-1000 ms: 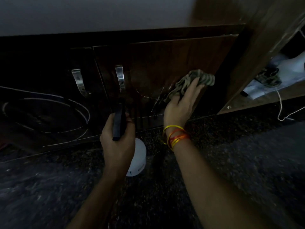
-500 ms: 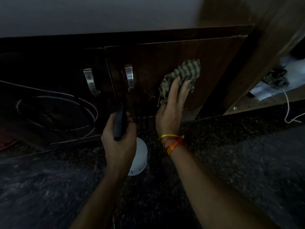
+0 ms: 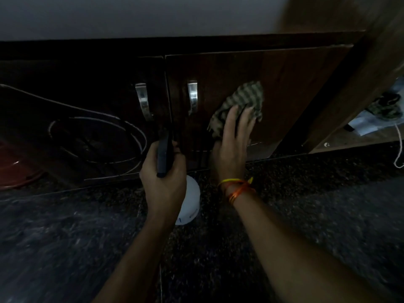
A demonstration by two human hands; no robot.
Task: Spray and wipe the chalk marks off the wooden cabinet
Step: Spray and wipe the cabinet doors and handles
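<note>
The dark wooden cabinet has two doors with metal handles. My right hand presses a green checked cloth flat against the right door, fingers straight. Short chalk dashes show low on that door. My left hand grips the black trigger head of a spray bottle; the white bottle body hangs below my fist. The left door carries white chalk ovals and lines.
Dark speckled stone floor lies below the cabinet. At the right an open wooden compartment holds papers, a dark bundle and a white cord. A reddish round object sits at the far left.
My right hand slid the cloth left and upward across the right door, then stayed near the door's middle. The left hand kept holding the spray bottle in place.
</note>
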